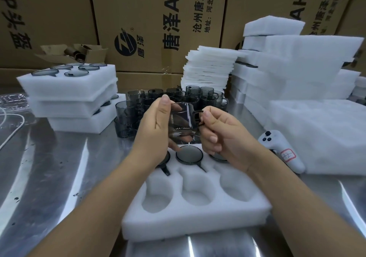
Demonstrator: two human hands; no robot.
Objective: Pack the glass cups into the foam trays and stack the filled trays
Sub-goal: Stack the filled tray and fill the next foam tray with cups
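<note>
I hold one smoky glass cup [181, 121] in the air above the foam tray [198, 219]. My left hand [153, 132] grips its body and rim. My right hand [219, 136] pinches its dark handle. The tray lies in front of me on the steel table. Its far row holds three cups, the middle one [189, 155] plainly seen; the two outer ones are partly hidden by my hands. The three near pockets are empty. A cluster of loose glass cups [170, 100] stands behind my hands.
Three filled foam trays [69, 96] are stacked at the left. Piles of foam sheets [210, 66] and empty trays [297, 74] rise at the right. A white controller [281, 150] lies right of the tray. Cardboard boxes [158, 19] wall the back. A white cable [11, 130] crosses the far left.
</note>
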